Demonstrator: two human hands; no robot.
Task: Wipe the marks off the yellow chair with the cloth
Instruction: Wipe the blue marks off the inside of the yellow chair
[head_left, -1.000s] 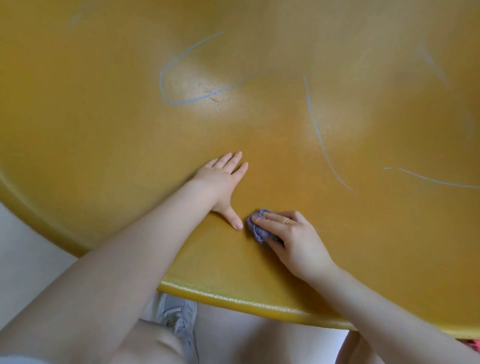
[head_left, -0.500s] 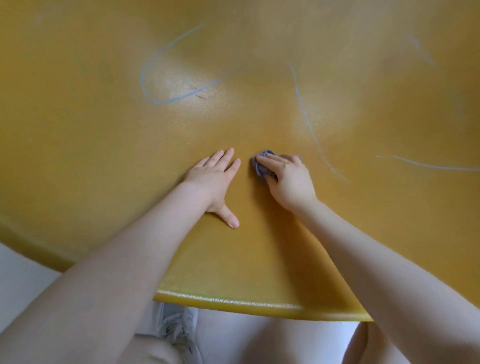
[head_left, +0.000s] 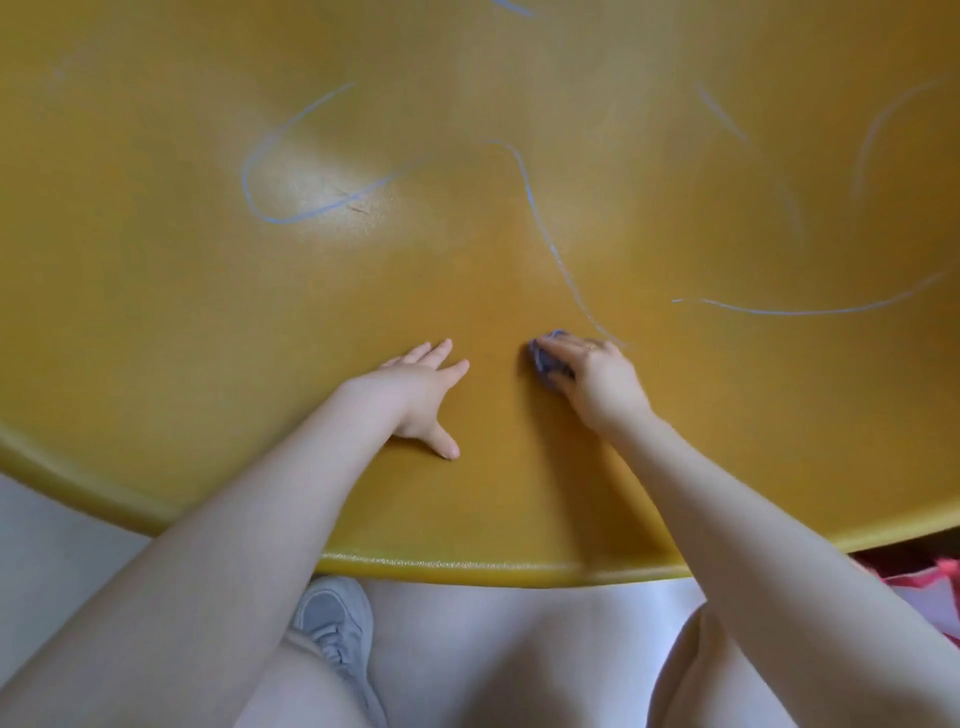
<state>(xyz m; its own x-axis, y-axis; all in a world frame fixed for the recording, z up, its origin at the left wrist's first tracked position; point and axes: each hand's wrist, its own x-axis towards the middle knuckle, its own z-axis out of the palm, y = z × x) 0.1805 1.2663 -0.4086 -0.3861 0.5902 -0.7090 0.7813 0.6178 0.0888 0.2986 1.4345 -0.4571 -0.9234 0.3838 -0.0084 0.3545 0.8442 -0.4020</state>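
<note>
The yellow chair seat fills most of the view, with blue chalk-like marks on it. A looped mark lies at the upper left, a long curved mark runs down the middle, and a thin line crosses at the right. My right hand presses a small bunched blue-grey cloth on the seat at the lower end of the curved mark. Flat on the seat to its left rests my left hand, fingers spread, holding nothing.
The seat's rounded front edge runs across the lower part. Below it are pale floor, my knees and a grey shoe. Something red and pink lies at the lower right. Fainter marks show at the upper right.
My right hand carried the cloth away from the seat's front edge, up to the lower end of the curved mark. My left hand stayed flat in place.
</note>
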